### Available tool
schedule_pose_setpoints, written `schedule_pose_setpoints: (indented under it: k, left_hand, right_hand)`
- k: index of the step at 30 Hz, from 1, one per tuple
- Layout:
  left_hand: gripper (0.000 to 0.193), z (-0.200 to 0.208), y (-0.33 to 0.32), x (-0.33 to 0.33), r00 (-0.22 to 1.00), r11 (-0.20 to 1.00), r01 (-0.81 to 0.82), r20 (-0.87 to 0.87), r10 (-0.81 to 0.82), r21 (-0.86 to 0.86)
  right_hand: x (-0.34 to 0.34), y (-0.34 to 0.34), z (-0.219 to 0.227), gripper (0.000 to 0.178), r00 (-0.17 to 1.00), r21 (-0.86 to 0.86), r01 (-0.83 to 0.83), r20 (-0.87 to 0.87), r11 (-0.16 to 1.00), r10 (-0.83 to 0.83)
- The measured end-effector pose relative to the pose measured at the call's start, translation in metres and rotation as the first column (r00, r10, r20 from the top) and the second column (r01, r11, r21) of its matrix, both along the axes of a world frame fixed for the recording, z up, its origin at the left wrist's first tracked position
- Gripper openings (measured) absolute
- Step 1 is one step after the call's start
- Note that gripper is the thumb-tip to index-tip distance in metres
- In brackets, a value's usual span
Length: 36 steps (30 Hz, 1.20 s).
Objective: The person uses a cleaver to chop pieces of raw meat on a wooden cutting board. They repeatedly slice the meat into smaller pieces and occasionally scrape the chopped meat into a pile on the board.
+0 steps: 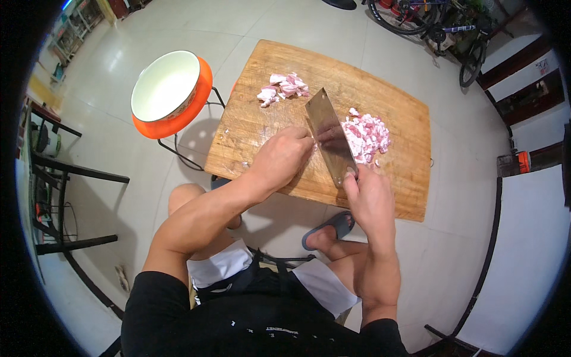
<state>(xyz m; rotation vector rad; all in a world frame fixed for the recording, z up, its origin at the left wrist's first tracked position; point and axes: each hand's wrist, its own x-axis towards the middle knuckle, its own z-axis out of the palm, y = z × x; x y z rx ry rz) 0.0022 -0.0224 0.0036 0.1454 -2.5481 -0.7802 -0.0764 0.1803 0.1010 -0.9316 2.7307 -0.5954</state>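
Right hand [372,195] had a firm grip on a cleaver [329,132], blade around the middle of the wooden desk [411,140]. Left hand [282,156] was curled up just beside it, couldn't tell if it pinched anything. Chopped meat [370,138] sat toward the right edge, bigger meat chunks [289,85] near the far left corner. White bowl [166,86] on an orange stool [206,80], off the left edge.

Bicycle [439,35] on pale tiled floor [285,21]
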Motion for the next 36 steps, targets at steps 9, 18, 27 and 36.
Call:
schedule_pose_setpoints:
  k: [9, 18, 27, 36]
  left_hand:
    - [0.011, -0.006, 0.004, -0.001, 0.999, 0.999, -0.032, -0.012, 0.033, 0.030]
    - [0.009, -0.009, 0.007, 0.000, 0.996, 0.997, -0.054, -0.067, 0.058, 0.062]
    - [0.010, -0.014, 0.003, -0.004, 0.996, 0.993, -0.066, -0.051, 0.071, 0.098]
    - [0.009, -0.010, 0.004, -0.003, 0.999, 0.993, -0.049, -0.016, 0.051, 0.108]
  right_hand:
    - [0.012, 0.002, 0.011, 0.027, 0.999, 0.067, -0.028, -0.037, 0.997, 0.031]
    - [0.019, -0.004, 0.011, 0.031, 0.991, 0.178, -0.095, -0.072, 0.979, 0.110]
    - [-0.008, -0.024, -0.003, 0.033, 0.981, 0.178, -0.183, -0.034, 0.967, 0.192]
    - [0.020, -0.015, 0.003, 0.030, 0.978, 0.222, -0.169, -0.082, 0.960, 0.191]
